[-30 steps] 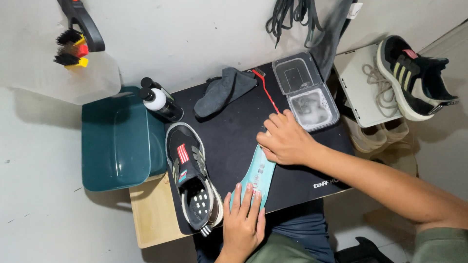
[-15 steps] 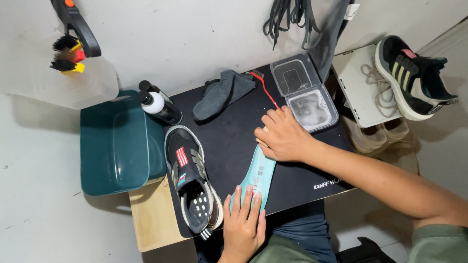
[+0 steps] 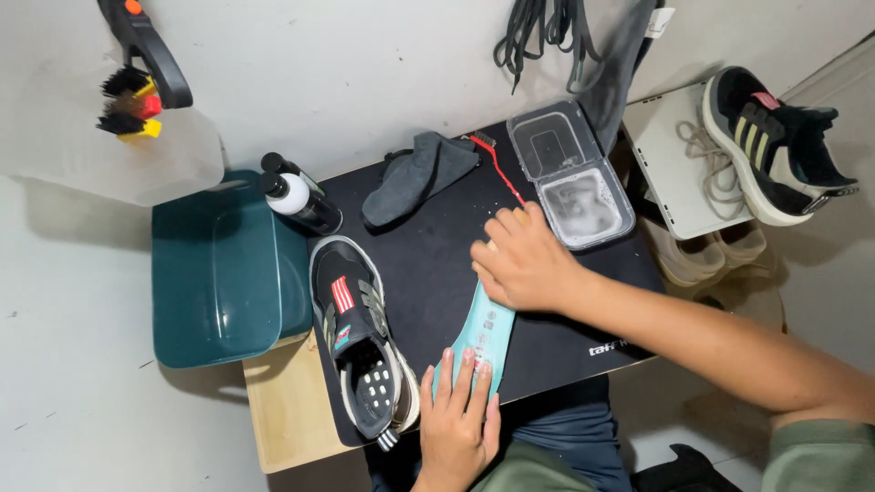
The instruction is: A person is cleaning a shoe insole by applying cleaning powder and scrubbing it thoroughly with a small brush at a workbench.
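Observation:
A light teal insole lies on the black mat. My left hand presses flat on its near end with fingers spread. My right hand rests closed over its far end; whether it holds something I cannot tell. To the left of the insole a black sneaker with a red patch stands on the mat.
A teal tub sits at the left beside a dark bottle. A grey cloth, a red-handled tool and a clear two-part container lie at the mat's far side. Another sneaker and laces lie at the right. Brushes hang top left.
My right hand has shifted slightly along the insole's far end. My left hand stays pressed on the near end.

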